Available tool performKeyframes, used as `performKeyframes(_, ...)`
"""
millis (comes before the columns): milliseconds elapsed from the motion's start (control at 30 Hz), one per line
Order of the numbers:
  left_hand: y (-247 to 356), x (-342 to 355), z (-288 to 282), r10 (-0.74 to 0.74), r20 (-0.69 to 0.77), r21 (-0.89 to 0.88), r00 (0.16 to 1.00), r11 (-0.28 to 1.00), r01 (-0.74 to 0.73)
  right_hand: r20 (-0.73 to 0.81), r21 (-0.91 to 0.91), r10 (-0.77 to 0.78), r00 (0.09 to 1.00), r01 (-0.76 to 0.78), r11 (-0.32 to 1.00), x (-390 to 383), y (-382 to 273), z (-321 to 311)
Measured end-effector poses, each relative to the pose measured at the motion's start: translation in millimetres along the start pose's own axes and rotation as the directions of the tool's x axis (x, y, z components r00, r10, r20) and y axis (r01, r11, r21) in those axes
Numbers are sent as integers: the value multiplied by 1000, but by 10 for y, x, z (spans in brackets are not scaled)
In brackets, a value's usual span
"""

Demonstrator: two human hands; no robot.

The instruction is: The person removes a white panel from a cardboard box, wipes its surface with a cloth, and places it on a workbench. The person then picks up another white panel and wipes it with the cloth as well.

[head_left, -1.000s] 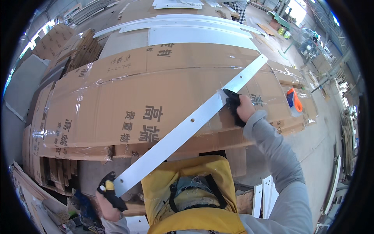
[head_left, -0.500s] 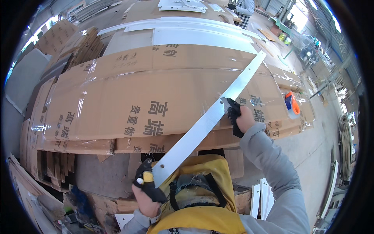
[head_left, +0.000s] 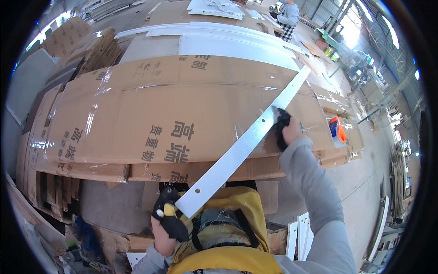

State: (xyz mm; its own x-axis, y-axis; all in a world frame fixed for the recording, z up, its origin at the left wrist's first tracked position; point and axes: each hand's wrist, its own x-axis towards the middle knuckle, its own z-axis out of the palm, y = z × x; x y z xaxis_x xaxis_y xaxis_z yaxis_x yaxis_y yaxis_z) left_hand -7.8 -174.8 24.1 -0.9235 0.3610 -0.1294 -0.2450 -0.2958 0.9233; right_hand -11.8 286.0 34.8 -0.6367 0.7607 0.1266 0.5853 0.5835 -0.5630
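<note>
At the white strip, the right hand grips, fingers partly hidden.

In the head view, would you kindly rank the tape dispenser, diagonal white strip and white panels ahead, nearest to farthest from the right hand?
1. Diagonal white strip, touching the right hand.
2. Tape dispenser, to the hand's right.
3. White panels, farther ahead.
</note>
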Motion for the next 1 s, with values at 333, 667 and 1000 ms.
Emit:
performKeyframes(333,-90,-63,109,-93,18,150,995,985,89,-98,-130,-77,992,64,989,923,358,-52)
performKeyframes(667,-187,-43,-5,-131,20,151,991,980,126,70,-64,-216,974,221,973,-69,-210,-8)
performKeyframes(1000,-194,9,-67,-119,116,89,986,990,109,118,-26,-235,965,240,971,-662,-536,126)
